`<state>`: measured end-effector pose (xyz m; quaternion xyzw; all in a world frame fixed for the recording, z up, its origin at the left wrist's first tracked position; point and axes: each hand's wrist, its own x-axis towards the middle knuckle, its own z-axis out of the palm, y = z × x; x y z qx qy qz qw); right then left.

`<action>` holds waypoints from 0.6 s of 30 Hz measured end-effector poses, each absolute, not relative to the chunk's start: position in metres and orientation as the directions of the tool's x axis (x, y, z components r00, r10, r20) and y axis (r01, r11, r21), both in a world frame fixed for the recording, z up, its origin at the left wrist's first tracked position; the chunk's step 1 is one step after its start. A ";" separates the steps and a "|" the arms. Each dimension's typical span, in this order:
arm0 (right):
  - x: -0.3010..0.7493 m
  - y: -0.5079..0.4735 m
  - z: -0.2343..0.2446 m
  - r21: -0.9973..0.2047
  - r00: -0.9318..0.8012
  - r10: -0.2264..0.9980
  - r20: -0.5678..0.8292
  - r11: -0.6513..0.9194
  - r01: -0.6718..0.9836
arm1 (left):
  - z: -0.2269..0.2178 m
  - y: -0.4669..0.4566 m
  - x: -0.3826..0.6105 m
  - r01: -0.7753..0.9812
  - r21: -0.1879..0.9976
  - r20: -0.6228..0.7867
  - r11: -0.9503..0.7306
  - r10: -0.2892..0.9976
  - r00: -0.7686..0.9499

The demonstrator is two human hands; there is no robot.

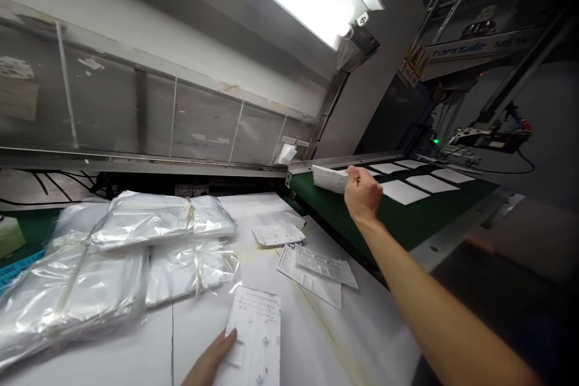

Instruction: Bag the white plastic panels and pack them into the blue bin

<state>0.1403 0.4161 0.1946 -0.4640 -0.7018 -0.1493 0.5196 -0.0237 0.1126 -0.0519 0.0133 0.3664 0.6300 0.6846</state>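
Note:
My left hand (212, 357) grips a white molded plastic panel (256, 332) by its left edge, thumb on top, low over the white table. The panel shows raised posts and small embossed marks. Out over the green conveyor belt, my right hand (363, 193) is closed on the edge of another white plastic panel (329, 179), which is tilted and slightly blurred. Several similar panels lie between the two hands, among them an overlapping pair (312, 277) and a panel with a ribbed face (278, 233).
Bundles of clear plastic bags (163, 220) are stacked on the left of the white table (362, 329). More white panels (402, 191) lie in rows on the green conveyor (407, 223). A robot arm (493, 136) hangs beyond it. A machine wall (203, 120) stands behind the table.

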 end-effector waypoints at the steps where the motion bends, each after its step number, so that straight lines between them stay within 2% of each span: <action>1: 0.144 0.398 0.189 -0.296 -0.013 0.488 0.873 0.550 0.781 | -0.046 0.108 -0.020 -0.856 0.455 -0.487 0.244 0.873 -0.010; 4: 0.153 0.337 0.165 -0.370 0.035 0.477 0.878 0.631 0.682 | -0.034 0.098 -0.010 -0.858 0.349 -0.446 0.378 0.872 0.203; 7: 0.164 0.273 0.139 -0.428 0.047 0.487 0.872 0.711 0.558 | -0.030 0.094 -0.004 -0.865 0.301 -0.366 0.401 0.886 0.284; 9: 0.175 0.239 0.128 -0.533 0.027 0.560 0.828 0.771 0.348 | -0.029 0.094 -0.004 -0.867 0.283 -0.312 0.411 0.894 0.322; 10: 0.180 0.226 0.124 -0.623 -0.019 0.635 0.773 0.763 0.172 | -0.028 0.093 -0.004 -0.865 0.274 -0.278 0.421 0.895 0.348; 12: 0.190 0.210 0.117 -0.801 -0.236 0.765 0.599 0.567 -0.194 | -0.024 0.092 -0.006 -0.857 0.279 -0.224 0.433 0.897 0.380; 13: 0.193 0.206 0.114 -0.861 -0.373 0.779 0.503 0.414 -0.296 | -0.022 0.091 -0.007 -0.855 0.298 -0.210 0.424 0.903 0.375; 15: 0.194 0.204 0.107 -0.934 -0.596 0.728 0.338 0.184 -0.305 | -0.019 0.087 -0.009 -0.841 0.351 -0.210 0.412 0.910 0.358; 18: 0.181 0.203 0.092 -0.987 -0.782 0.605 0.148 0.040 -0.156 | -0.020 0.080 -0.009 -0.784 0.401 -0.224 0.474 0.881 0.417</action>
